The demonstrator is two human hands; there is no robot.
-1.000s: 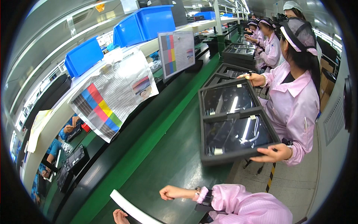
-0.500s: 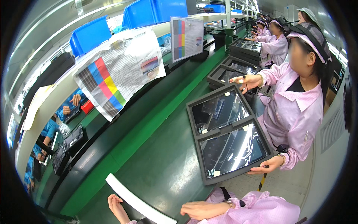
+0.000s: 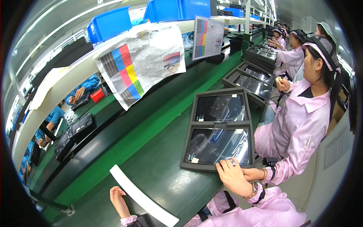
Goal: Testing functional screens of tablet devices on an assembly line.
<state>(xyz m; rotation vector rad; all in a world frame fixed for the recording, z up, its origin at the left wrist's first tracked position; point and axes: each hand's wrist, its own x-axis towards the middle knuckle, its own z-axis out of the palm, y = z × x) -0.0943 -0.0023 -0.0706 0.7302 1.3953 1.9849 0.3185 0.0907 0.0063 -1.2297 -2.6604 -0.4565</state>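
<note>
A black tray [image 3: 223, 124] with two compartments lies on the green bench, a dark glossy screen panel [image 3: 221, 108] in the far one and another panel [image 3: 217, 145] in the near one. My right hand [image 3: 234, 176] grips the tray's near rim, its fingers bent over the edge. Just beside it a co-worker's hand [image 3: 254, 174] is at the same corner, partly hidden by mine. My left hand [image 3: 118, 196] hovers over the bench, fingers loosely curled and holding nothing. Next to it lies a long white curved strip [image 3: 141, 196].
More black trays [image 3: 251, 81] with panels stand farther along the bench. A co-worker [image 3: 298, 113] in pink stands at the right. A shelf with blue bins [image 3: 107, 24] and a hanging printed sheet [image 3: 145, 62] runs along the left. Devices [image 3: 73, 132] lie beyond it.
The tray, tilted in the co-worker's two hands, now lies on the bench. The co-worker's far hand has let go. My right hand has moved up and right onto the tray's near edge.
</note>
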